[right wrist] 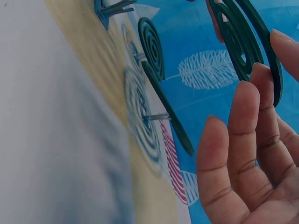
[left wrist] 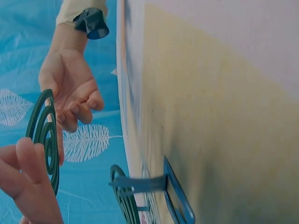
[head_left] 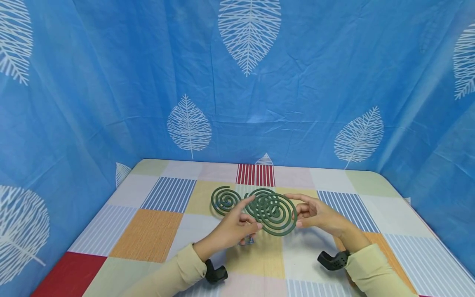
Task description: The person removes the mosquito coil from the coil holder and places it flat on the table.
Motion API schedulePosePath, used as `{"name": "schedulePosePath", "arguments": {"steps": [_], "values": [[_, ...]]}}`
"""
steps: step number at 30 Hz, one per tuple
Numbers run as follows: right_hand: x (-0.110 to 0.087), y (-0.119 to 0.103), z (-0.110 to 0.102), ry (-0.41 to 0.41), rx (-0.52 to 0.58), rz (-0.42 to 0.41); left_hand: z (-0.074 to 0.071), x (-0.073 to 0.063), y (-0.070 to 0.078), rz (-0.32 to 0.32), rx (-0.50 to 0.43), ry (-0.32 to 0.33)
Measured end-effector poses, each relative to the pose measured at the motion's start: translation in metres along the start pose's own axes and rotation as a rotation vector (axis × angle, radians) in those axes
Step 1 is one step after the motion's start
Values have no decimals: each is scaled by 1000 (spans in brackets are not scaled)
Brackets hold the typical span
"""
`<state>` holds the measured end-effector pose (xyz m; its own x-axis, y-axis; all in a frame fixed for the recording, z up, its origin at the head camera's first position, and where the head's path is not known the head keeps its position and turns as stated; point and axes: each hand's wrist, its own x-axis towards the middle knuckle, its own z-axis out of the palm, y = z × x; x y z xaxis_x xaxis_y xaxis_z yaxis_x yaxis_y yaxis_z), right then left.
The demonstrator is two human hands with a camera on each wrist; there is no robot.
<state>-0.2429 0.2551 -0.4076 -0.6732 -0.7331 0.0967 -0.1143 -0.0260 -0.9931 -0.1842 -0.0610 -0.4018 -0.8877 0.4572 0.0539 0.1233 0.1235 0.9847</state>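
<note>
Between my two hands is a green mosquito coil, raised above the table and tilted up on edge. My left hand pinches its left rim, index finger stretched along the top. On the opposite rim, my right hand pinches with thumb and fingers; the right wrist view shows its fingertips at the coil's edge. Behind stands another green coil, partly hidden by the held one. A further coil sits to the left, and a small blue metal stand without a coil is below my left hand.
The two other coils are propped off the patchwork tablecloth on thin metal stands, one stand showing in the right wrist view. A blue leaf-print curtain encloses the table's back and sides.
</note>
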Motion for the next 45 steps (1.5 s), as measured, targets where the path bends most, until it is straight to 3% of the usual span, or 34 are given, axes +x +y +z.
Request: {"name": "schedulePosePath", "arguments": {"steps": [7,22,32,45], "values": [[-9,-2,-13,-16,-19,-10,16,9,2,-2,-20,33],[-28,-5,-41,-112,57,-31,48,27,5,-6,-90,58],[-38,-3,-58,-105,72,-22,67,42,5,-31,-153,100],[-50,-2,-74,-69,85,-12,80,62,3,-41,-149,126]]}}
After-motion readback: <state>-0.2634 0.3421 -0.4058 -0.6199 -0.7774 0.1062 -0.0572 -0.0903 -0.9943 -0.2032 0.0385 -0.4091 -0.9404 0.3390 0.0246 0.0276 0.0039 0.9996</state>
